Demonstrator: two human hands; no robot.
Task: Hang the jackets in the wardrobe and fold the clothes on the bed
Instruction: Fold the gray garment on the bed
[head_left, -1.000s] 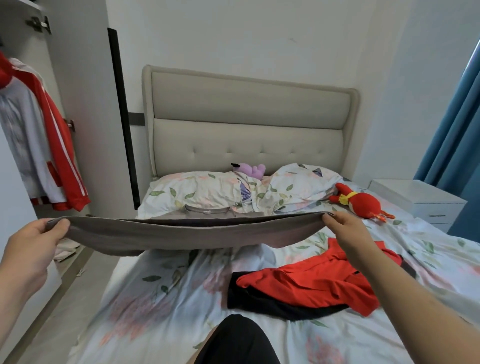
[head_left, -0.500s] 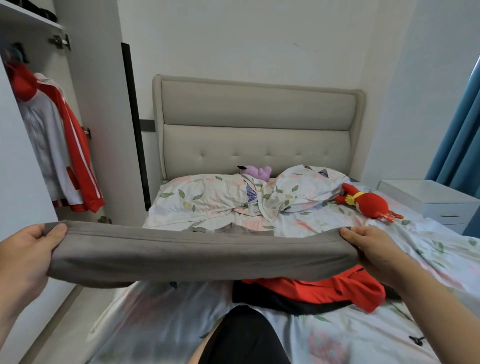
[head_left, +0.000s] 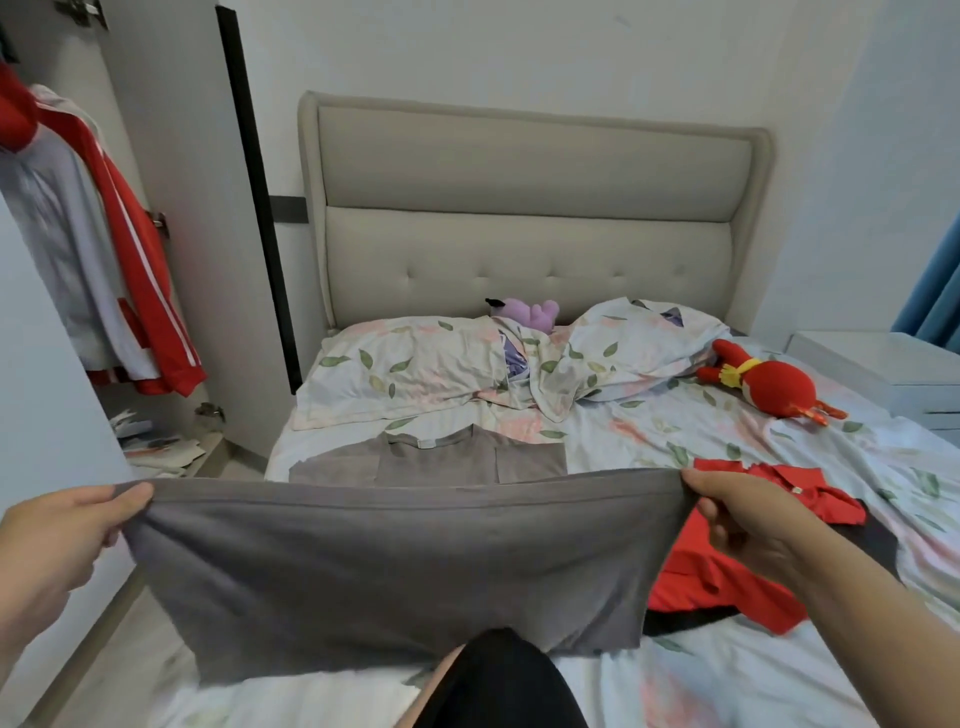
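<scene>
The person holds a grey T-shirt (head_left: 384, 566) stretched wide over the near part of the bed (head_left: 727, 447). The left hand (head_left: 57, 551) pinches the hem's left corner, and the right hand (head_left: 748, 525) grips the right corner, both lifted. The shirt's collar end lies flat on the floral sheet farther away, below the pillows (head_left: 415, 364). A red garment (head_left: 727, 571) lies crumpled on the right, just beside the shirt. A red-and-white jacket (head_left: 119, 249) hangs in the wardrobe (head_left: 171, 156) at left.
</scene>
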